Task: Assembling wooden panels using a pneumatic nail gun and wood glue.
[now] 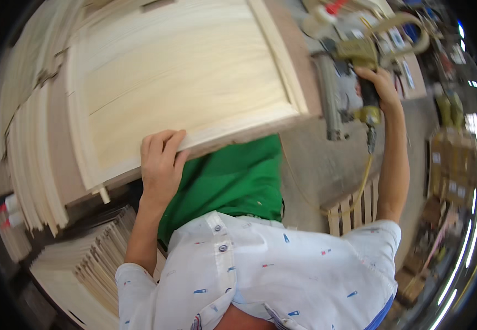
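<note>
A pale wooden framed panel (189,66) lies on the workbench in front of me. My left hand (161,162) is on its near rail, with bent fingers over the top and the thumb against the outer edge. The underside of that grip is hidden. Off to the right, my right hand (380,88) is wrapped around the dark handle of a pneumatic nail gun (357,52). The nail gun is held in the air beside the panel, its long grey magazine (332,99) toward the panel. A yellow air hose (366,170) runs down from its fitting.
Stacked wooden strips (35,148) line the bench's left side. More wooden frames (92,264) stand below at the lower left. A white bottle with a red tip (321,19) and a tape roll (414,33) sit at the far right. A slatted pallet (354,209) and cardboard boxes (454,165) are on the floor.
</note>
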`<act>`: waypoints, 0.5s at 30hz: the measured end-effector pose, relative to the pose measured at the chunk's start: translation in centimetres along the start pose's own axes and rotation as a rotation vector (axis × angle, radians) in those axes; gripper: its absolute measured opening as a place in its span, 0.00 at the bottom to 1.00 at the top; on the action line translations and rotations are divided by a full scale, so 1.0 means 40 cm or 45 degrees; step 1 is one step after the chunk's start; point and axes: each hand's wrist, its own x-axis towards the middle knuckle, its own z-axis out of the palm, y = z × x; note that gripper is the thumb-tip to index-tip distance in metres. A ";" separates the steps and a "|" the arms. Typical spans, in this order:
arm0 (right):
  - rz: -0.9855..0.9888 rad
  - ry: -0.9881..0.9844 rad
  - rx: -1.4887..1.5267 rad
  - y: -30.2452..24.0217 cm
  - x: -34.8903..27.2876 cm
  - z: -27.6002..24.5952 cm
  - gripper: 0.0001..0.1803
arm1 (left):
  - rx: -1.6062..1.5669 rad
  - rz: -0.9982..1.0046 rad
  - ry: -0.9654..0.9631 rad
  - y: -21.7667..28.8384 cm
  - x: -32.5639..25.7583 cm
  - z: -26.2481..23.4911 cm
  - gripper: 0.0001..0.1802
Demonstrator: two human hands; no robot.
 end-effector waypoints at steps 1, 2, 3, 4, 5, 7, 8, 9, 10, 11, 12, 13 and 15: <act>0.023 0.028 0.010 0.013 0.027 -0.002 0.15 | 0.057 -0.049 0.005 -0.019 -0.014 -0.026 0.19; 0.008 -0.009 0.027 0.022 0.040 -0.012 0.15 | 0.131 -0.091 0.047 -0.030 -0.027 -0.045 0.19; 0.051 0.023 0.074 0.059 0.058 -0.037 0.13 | 0.104 -0.102 0.028 -0.038 -0.036 -0.050 0.20; 0.020 -0.055 0.098 0.082 0.077 -0.050 0.13 | 0.098 -0.120 0.014 -0.047 -0.046 -0.061 0.20; 0.025 -0.051 0.159 0.116 0.091 -0.065 0.14 | 0.089 -0.130 0.026 -0.057 -0.053 -0.067 0.20; -0.056 -0.020 0.037 0.114 0.095 -0.037 0.14 | 0.094 -0.155 0.056 -0.066 -0.068 -0.076 0.21; -0.043 0.040 0.010 0.136 0.107 -0.034 0.15 | 0.089 -0.163 0.070 -0.067 -0.075 -0.075 0.20; 0.007 -0.036 -0.063 0.149 0.113 -0.057 0.18 | 0.094 -0.167 0.101 -0.066 -0.080 -0.074 0.21; -0.237 0.150 -0.367 0.205 0.129 -0.078 0.23 | 0.117 -0.173 0.129 -0.067 -0.081 -0.073 0.21; -0.183 0.157 -0.453 0.190 0.120 -0.059 0.28 | 0.130 -0.173 0.111 -0.067 -0.087 -0.076 0.21; -0.234 0.245 -0.674 0.190 0.109 -0.051 0.26 | 0.121 -0.163 0.086 -0.068 -0.090 -0.077 0.22; -0.282 0.339 -0.892 0.192 0.098 -0.044 0.25 | 0.128 -0.171 0.077 -0.069 -0.092 -0.079 0.22; -0.495 0.484 -0.977 0.193 0.060 0.003 0.23 | 0.153 -0.172 0.091 -0.067 -0.095 -0.082 0.23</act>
